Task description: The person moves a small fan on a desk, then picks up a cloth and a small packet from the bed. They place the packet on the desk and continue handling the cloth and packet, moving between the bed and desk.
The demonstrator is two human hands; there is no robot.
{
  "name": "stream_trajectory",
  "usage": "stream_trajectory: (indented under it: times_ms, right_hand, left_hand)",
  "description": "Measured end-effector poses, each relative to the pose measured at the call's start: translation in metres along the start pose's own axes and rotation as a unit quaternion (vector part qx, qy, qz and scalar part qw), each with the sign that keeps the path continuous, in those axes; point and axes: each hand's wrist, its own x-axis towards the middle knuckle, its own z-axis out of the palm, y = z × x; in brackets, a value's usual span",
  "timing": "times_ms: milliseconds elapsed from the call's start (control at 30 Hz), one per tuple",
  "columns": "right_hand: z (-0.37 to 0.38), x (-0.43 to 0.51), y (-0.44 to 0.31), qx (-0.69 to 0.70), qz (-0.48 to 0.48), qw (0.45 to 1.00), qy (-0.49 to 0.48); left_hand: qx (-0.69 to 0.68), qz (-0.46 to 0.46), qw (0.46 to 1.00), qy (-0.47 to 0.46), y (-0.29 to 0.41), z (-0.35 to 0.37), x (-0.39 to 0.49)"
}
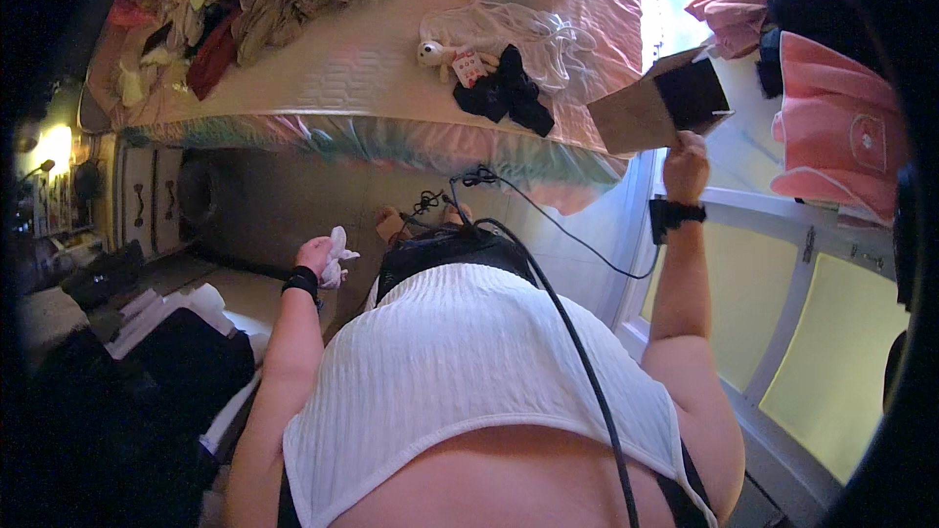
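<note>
Gripped in my right hand (687, 167) is an open cardboard box (632, 111), tilted so that its dark inside shows. The box is held out past the right corner of the bed (279, 92). My left hand (314, 255) is closed around a crumpled white cloth or tissue (336, 261), low on the left beside my body. On the bed lie a small white plush toy (431, 53) with a printed tag, some black garments (506, 92) and a sheer white strappy garment (506, 26).
More clothes (286, 15) are heaped on the bed's far left. Black cables (513, 187) hang in front of me and loop to the right. Pink towels (836, 117) hang at the right, above yellow-paned cabinet doors (829, 352). Dark clothing (183, 359) is piled at the lower left.
</note>
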Motion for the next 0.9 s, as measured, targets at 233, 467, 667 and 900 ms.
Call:
stream_trajectory:
  times_ms: [233,467,667,900]
  right_hand:
    - [0.095,0.004,0.017,-0.060,0.048,0.978,-0.192]
    - [0.076,0.023,-0.027,-0.091,0.053,0.964,-0.246]
    - [0.150,0.007,-0.104,0.165,0.004,0.928,-0.333]
    - [0.258,-0.007,-0.127,0.186,0.087,0.870,-0.449]
  left_hand:
    - [-0.021,-0.027,0.999,0.022,-0.011,0.020,-0.040]
    - [-0.113,0.002,0.993,0.030,-0.013,0.035,-0.050]
    - [-0.017,0.017,1.000,-0.004,0.023,0.023,-0.034]
    - [-0.086,0.037,0.995,0.026,0.042,0.025,-0.022]
